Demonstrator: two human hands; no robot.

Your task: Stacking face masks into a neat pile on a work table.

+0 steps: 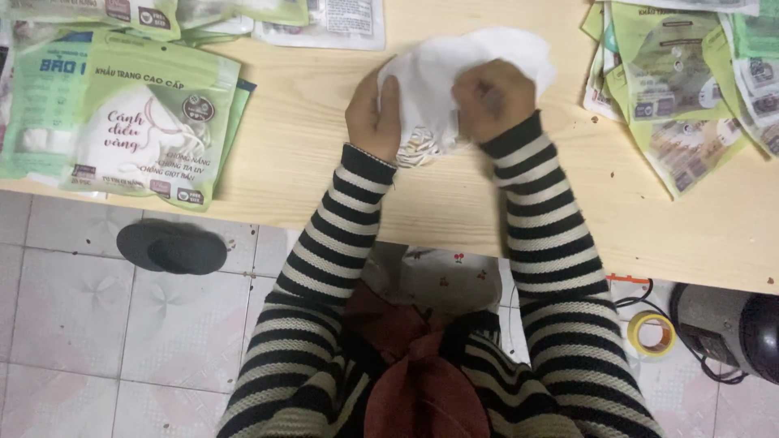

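A white cloth face mask (462,57) lies crumpled on the light wooden table (300,154), with a patterned bit of fabric (418,148) showing at its near edge. My left hand (373,118) grips the mask's left side, thumb on top. My right hand (495,99) is closed in a fist on its right side. Both arms wear black-and-white striped sleeves.
A stack of green and white mask packets (130,113) lies at the table's left, more packets (690,81) at the right and along the far edge (324,20). On the tiled floor sit a black slipper (172,247), a roll of yellow tape (652,333) and a dark appliance (730,328) with cables.
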